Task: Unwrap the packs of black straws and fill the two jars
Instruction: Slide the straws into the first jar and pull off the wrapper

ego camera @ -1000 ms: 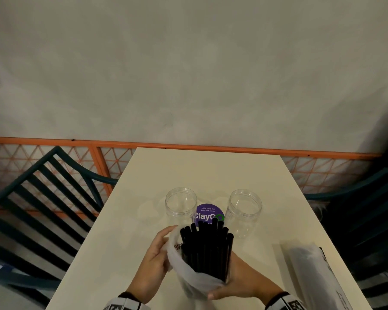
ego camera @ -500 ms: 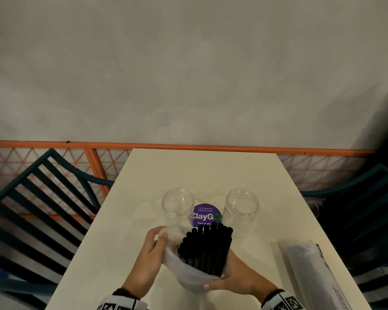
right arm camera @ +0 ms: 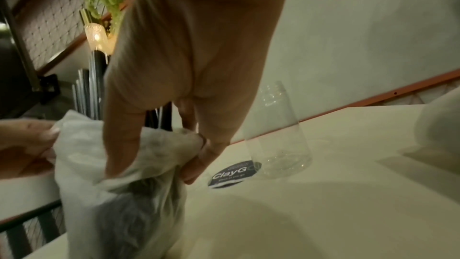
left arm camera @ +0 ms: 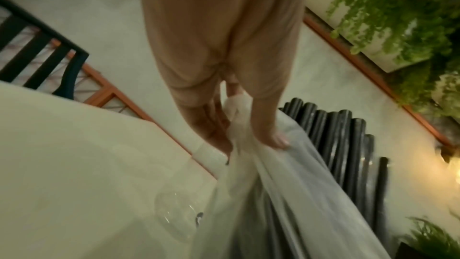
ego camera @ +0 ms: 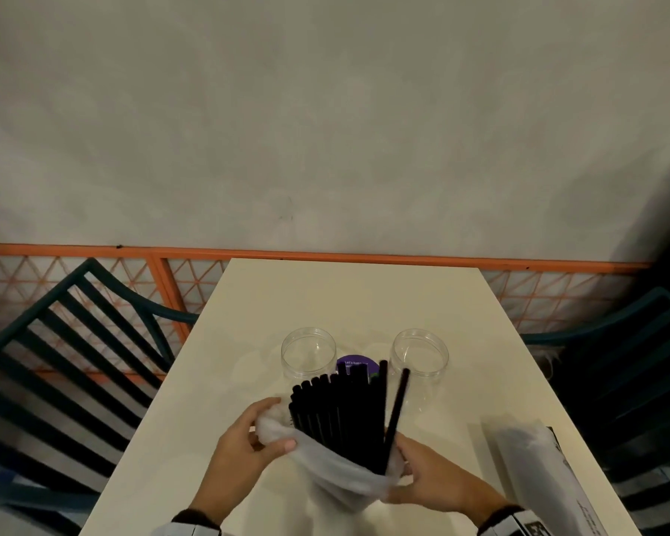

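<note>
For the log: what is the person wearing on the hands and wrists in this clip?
Both hands are bare: no gloves show on the left hand or the right hand. No ring can be made out. At each wrist a dark cuff edge gives way to a light band printed with black-and-white square markers, seen at the left wrist band and the right wrist band. Nothing beyond the wrists is in view.

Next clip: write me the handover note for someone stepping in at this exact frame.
Left hand: pinches the bunched edge of the plastic wrapper.
Right hand: grips the wrapper's other side, low by the bundle's base.
Black straws: upright, tops out of the wrapper, one leaning off to the right.
Two clear jars: empty, open, behind the bundle on the table.
Second pack: wrapped, lying on the table to the right.
Done: first pack opened, wrapper partly down.
Left: strip the wrapper, fill a jar, unwrap the second pack, fill the other.
</note>
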### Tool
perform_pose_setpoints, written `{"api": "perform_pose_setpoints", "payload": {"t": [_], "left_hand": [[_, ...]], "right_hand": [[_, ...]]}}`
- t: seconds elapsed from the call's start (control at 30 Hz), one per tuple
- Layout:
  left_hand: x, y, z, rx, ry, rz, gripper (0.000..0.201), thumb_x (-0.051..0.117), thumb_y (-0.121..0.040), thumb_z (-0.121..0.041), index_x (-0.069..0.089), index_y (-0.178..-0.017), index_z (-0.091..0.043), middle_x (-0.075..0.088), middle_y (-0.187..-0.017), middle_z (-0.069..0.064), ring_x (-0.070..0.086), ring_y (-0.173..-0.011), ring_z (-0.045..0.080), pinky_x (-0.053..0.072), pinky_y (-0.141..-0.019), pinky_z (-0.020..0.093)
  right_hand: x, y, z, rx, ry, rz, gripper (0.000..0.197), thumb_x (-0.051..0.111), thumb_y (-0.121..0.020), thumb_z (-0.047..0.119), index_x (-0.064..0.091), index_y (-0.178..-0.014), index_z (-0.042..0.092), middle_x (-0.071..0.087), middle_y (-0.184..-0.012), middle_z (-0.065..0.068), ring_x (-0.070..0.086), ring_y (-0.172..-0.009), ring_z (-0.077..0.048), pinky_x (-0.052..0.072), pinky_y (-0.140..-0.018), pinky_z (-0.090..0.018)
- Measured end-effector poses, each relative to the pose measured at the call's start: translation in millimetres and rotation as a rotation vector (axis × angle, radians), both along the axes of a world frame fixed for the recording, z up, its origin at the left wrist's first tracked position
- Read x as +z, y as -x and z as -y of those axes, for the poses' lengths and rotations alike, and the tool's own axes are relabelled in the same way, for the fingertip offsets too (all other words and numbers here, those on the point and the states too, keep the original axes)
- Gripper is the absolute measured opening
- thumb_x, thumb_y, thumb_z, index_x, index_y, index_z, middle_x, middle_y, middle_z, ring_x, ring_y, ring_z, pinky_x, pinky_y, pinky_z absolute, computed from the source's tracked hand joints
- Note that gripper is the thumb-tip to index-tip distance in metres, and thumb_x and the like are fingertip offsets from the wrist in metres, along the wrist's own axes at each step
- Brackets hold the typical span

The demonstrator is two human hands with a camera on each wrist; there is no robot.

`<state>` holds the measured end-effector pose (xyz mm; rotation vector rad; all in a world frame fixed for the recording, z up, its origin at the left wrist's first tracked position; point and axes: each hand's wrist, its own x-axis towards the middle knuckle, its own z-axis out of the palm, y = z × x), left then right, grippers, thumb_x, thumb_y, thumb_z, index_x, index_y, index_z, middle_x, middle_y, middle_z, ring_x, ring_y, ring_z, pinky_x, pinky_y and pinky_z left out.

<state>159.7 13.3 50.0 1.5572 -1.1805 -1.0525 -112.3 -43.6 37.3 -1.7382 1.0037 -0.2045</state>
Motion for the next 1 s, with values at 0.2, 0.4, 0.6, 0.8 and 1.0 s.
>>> {"api": "perform_pose_setpoints", "payload": {"t": [0.2, 0.4, 0.6, 0.8, 1.0], "left_hand": [[-1, 15, 3, 0.221, 0.056, 0.048, 0.027, 0.077, -0.070, -0.012, 0.055, -0.080, -0.024, 0.064, -0.085, 0.007, 0.062, -0.078, 0.030, 0.050, -0.068, 0.036], [5, 43, 0, 0.154, 0.197, 0.278, 0.039, 0.082, -0.060, -0.011, 0.051, -0.072, -0.031, 0.043, -0.090, -0.001, 0.045, -0.085, -0.009, 0.042, -0.066, 0.009], [7, 67, -5, 0.179, 0.156, 0.189, 0.034, 0.073, -0.057, -0.023, 0.042, -0.068, -0.015, 0.052, -0.072, 0.010, 0.047, -0.065, 0.015, 0.037, -0.056, 0.018], [10, 61, -1, 0.280, 0.029, 0.071, 0.036, 0.074, -0.069, -0.014, 0.039, -0.068, -0.009, 0.052, -0.063, 0.011, 0.044, -0.058, 0.022, 0.035, -0.053, 0.030], [9, 61, -1, 0.227, -0.009, 0.046, 0.030, 0.074, -0.071, -0.018, 0.047, -0.076, -0.005, 0.064, -0.074, 0.018, 0.056, -0.065, 0.028, 0.043, -0.057, 0.031]], "right_hand": [[5, -1, -2, -0.180, 0.048, 0.101, 0.040, 0.061, -0.079, 0.043, 0.056, -0.116, 0.029, 0.066, -0.112, 0.005, 0.061, -0.104, -0.007, 0.049, -0.091, -0.027], [1, -14, 4, -0.591, 0.203, 0.090, 0.014, 0.068, -0.075, 0.005, 0.058, -0.084, 0.008, 0.065, -0.082, -0.007, 0.061, -0.078, -0.017, 0.044, -0.061, -0.017], [-10, -34, -1, -0.748, 0.249, 0.122, 0.021, 0.065, -0.070, -0.001, 0.046, -0.075, 0.007, 0.058, -0.073, -0.008, 0.047, -0.064, -0.019, 0.037, -0.055, -0.026], [1, -30, -19, -0.511, -0.026, 0.422, 0.031, 0.067, -0.076, -0.004, 0.057, -0.101, 0.012, 0.062, -0.099, -0.005, 0.063, -0.086, -0.015, 0.053, -0.073, -0.024], [-3, -27, -15, -0.491, -0.004, 0.382, 0.046, 0.080, -0.067, 0.007, 0.057, -0.105, 0.013, 0.061, -0.107, -0.009, 0.064, -0.087, -0.013, 0.054, -0.075, -0.023]]}}
